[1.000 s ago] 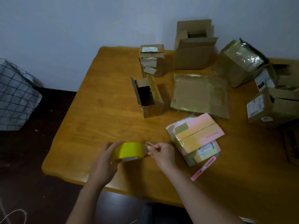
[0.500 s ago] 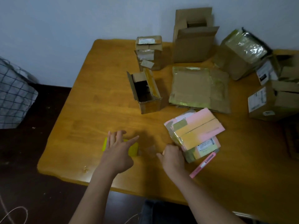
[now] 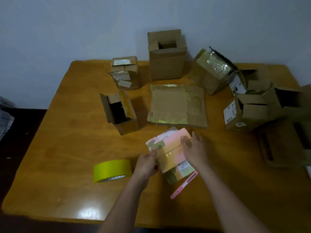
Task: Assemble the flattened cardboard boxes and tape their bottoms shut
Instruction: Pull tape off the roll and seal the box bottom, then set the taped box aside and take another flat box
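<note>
At the right edge of the frame the cluster of open brown boxes (image 3: 262, 106) is partly cut off and runs into shadow, so where one ends and the next begins is hard to make out; a checked cloth (image 3: 5, 118) at the left edge shows only as a sliver. The print on the labels is too blurred to read. Just below the frame's centre lies the pink flattened box (image 3: 170, 148), taped over in yellowish strips and resting on the wooden table (image 3: 70, 132). The left hand (image 3: 147, 165) grips its lower left edge, fingers curled around it, while the right hand (image 3: 193, 148) lies on its upper right part with fingers fairly straight; whether the thumb hooks underneath cannot be told. A pink pen-like tool (image 3: 184, 185) lies just below and right of the box, its upper end near the box's corner. The yellow tape roll (image 3: 111, 170) stands on the table to the left of the left hand, apart from it. Further up sit a flat cardboard sheet (image 3: 176, 105), a long open box (image 3: 119, 111), a small taped box (image 3: 125, 72) and a tall open box (image 3: 165, 56) against the pale wall (image 3: 84, 22). Dark floor (image 3: 20, 140) shows at lower left.
</note>
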### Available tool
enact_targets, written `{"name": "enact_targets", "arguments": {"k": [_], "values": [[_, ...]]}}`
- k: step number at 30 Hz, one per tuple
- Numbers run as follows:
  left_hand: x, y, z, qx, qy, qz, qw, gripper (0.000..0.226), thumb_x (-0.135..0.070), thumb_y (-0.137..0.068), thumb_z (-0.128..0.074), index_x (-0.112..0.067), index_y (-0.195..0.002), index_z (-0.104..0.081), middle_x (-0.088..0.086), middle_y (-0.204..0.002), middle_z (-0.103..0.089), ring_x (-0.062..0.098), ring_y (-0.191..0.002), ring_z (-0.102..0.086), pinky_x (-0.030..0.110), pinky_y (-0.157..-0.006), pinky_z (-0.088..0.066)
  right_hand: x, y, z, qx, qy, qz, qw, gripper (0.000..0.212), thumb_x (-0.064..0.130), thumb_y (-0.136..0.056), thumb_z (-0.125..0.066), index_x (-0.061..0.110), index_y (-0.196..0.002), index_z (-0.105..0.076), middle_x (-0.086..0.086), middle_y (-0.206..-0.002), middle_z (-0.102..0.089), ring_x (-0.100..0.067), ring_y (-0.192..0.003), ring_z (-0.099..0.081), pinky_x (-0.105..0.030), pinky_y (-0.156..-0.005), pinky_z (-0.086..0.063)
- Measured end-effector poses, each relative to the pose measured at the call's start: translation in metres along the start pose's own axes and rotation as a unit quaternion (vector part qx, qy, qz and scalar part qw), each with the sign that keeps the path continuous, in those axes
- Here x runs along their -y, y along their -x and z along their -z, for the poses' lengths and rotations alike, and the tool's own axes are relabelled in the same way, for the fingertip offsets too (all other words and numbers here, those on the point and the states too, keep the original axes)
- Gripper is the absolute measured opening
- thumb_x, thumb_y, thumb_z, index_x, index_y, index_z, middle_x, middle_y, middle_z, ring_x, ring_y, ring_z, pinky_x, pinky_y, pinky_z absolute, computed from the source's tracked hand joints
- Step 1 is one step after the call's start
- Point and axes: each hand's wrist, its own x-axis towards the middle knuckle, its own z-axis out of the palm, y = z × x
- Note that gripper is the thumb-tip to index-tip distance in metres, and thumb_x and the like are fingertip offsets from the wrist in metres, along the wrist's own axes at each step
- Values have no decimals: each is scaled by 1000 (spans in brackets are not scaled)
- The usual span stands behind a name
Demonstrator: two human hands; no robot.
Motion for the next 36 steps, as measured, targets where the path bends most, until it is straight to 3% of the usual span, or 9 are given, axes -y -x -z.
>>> {"name": "enact_targets", "arguments": {"k": [5, 10, 15, 19, 23, 26, 29, 31, 36], "values": [[-21, 22, -4, -10, 59, -63, 996, 35, -52, -96, -44, -23, -91, -62, 0, -91, -68, 21, -89, -68, 34, -70, -56, 16, 19, 41, -123, -3, 49, 991, 76, 68, -88, -18, 21, -137, -52, -8, -128, -44, -27, -119, -39, -42, -101, -39], [-70, 35, -14, -39, 63, -143, 987, 47, -58, -95, -39, -22, -93, -68, 0, -97, -71, 18, -94, -66, 37, -81, -53, 44, 12, 86, -179, -126, 101, 971, 55, 69, -88, -36, 25, -112, -57, 3, -109, -46, -19, -104, -49, -35, -82, -47], [-120, 13, -21, -101, 25, -228, 968, 23, -27, -92, -65, -12, -108, -58, 9, -112, -67, 17, -96, -63, 38, -85, -55, 53, -26, 115, -127, -237, 166, 949, 18, 26, -94, -60, 28, -110, -53, 6, -117, -52, -1, -102, -52, -6, -66, -45], [-138, -24, -26, -108, -39, -292, 950, 53, 2, -91, -58, -23, -137, -49, -3, -130, -59, 15, -118, -57, 39, -91, -56, 55, -76, 107, -92, -199, 141, 965, 40, 11, -91, -63, 31, -125, -54, 2, -125, -53, -12, -106, -55, -11, -73, -45], [-146, -68, -30, -137, -31, -278, 950, 61, 7, -89, -58, -27, -139, -47, -7, -133, -54, 19, -123, -52, 45, -94, -54, 62, -123, 80, -53, -181, 127, 974, 48, 10, -90, -65, 31, -131, -51, 5, -127, -50, -16, -112, -58, -30, -88, -55], [-151, -93, -30, -153, -25, -272, 950, 60, 2, -91, -58, -30, -139, -44, -13, -126, -50, 17, -122, -50, 47, -97, -51, 74, -148, 65, -30, -149, 119, 981, 57, 7, -92, -60, 30, -141, -45, 2, -131, -44, -19, -118, -52, -29, -95, -50], [-156, -120, -30, -165, -20, -249, 954, 55, -14, -97, -55, -31, -146, -35, -9, -141, -47, 20, -131, -46, 49, -103, -47, 83, -165, 56, 64, -189, 107, 974, 70, -4, -93, -50, 32, -149, -31, 6, -142, -42, -12, -111, -52, -19, -76, -52], [-158, -135, -33, -170, -14, -210, 963, 59, -31, -97, -54, -28, -150, -27, -1, -150, -41, 24, -137, -39, 50, -107, -42, 80, -173, 51, 96, -217, 109, 965, 73, -5, -93, -47, 34, -151, -26, 8, -151, -36, -13, -119, -50, -26, -86, -52], [-135, -149, -45, -154, -45, -93, 983, 57, -34, -97, -56, -12, -145, -34, 2, -129, -51, 29, -126, -49, 38, -97, -46, 36, -182, 50, -59, -102, 27, 993, 67, 6, -91, -57, 28, -149, -32, -4, -157, -25, -28, -143, -27, -47, -112, -36]]}}
